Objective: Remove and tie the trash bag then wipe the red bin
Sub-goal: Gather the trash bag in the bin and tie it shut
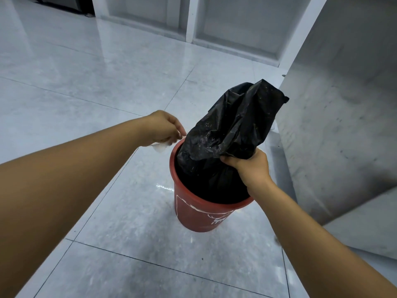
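Note:
A red bin (pixel 199 216) with white markings stands on the tiled floor. A black trash bag (pixel 232 125) sits in it, its gathered top rising well above the rim and leaning to the right. My right hand (pixel 249 166) grips the bag's bunched plastic at the near right side of the rim. My left hand (pixel 163 127) hovers just left of the bin's far rim, fingers curled around a white wipe or tissue (pixel 160 146) that hangs below the palm. The bag's lower part is hidden inside the bin.
A grey concrete-look wall or cabinet (pixel 343 104) stands close on the right of the bin. White shelving frames (pixel 191 18) line the back. Glossy grey floor tiles (pixel 86 82) spread to the left and front.

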### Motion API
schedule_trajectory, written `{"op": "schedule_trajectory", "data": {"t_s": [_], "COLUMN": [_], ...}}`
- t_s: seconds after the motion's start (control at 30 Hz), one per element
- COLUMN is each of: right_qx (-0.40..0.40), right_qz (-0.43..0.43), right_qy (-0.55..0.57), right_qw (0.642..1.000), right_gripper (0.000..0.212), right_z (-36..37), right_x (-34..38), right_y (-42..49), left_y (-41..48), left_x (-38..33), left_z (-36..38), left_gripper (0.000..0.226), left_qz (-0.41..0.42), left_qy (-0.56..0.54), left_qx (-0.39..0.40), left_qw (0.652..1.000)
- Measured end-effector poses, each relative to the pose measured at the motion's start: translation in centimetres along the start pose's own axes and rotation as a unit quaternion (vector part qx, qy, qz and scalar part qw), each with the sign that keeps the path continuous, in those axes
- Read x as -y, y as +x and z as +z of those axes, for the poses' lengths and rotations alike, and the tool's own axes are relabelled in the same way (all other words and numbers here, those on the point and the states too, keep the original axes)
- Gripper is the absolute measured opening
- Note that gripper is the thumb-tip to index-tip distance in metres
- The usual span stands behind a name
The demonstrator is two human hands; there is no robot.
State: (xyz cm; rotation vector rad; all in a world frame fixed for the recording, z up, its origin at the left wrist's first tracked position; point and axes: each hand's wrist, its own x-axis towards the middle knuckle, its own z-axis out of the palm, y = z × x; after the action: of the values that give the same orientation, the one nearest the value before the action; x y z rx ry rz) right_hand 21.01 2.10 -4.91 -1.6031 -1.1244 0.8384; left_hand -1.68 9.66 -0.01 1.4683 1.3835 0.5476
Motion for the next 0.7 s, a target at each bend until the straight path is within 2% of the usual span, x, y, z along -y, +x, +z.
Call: {"op": "schedule_trajectory", "data": {"t_s": [0.1,0.23,0.3,0.37,0.47,0.53,0.6,0.7], "right_qx": [-0.004,-0.002,-0.009,-0.013,-0.012,-0.019,-0.027,-0.032], "right_qz": [0.003,0.014,0.017,0.017,0.025,0.031,0.036,0.03], "right_qy": [-0.011,-0.021,-0.019,-0.018,-0.021,-0.027,-0.024,-0.008], "right_qw": [1.0,1.0,1.0,1.0,0.999,0.999,0.999,0.999], "right_gripper": [0.038,0.038,0.033,0.027,0.02,0.02,0.018,0.007], "right_z": [0.0,0.4,0.6,0.7,0.6,0.5,0.5,0.7], "right_x": [-0.1,-0.1,0.0,0.0,0.3,0.5,0.5,0.6], "right_y": [0.1,0.2,0.2,0.1,-0.2,-0.3,-0.4,-0.4], "left_y": [-0.7,-1.8,-2.4,-2.9,-3.5,-4.0,-4.5,-4.8], "left_x": [1.6,3.6,4.3,4.7,4.2,3.6,3.2,2.7], "left_z": [-0.2,0.0,1.1,2.4,3.7,3.9,4.3,5.7], "left_gripper": [0.016,0.021,0.026,0.026,0.029,0.034,0.034,0.024], "left_qz": [-0.057,-0.063,-0.049,-0.019,0.044,0.059,0.066,0.063], "left_qy": [-0.078,-0.209,-0.233,-0.184,-0.046,0.045,0.091,0.051], "left_qx": [0.079,0.116,0.109,0.073,0.047,0.074,0.121,0.186], "left_qw": [0.992,0.969,0.965,0.98,0.997,0.995,0.986,0.979]}}
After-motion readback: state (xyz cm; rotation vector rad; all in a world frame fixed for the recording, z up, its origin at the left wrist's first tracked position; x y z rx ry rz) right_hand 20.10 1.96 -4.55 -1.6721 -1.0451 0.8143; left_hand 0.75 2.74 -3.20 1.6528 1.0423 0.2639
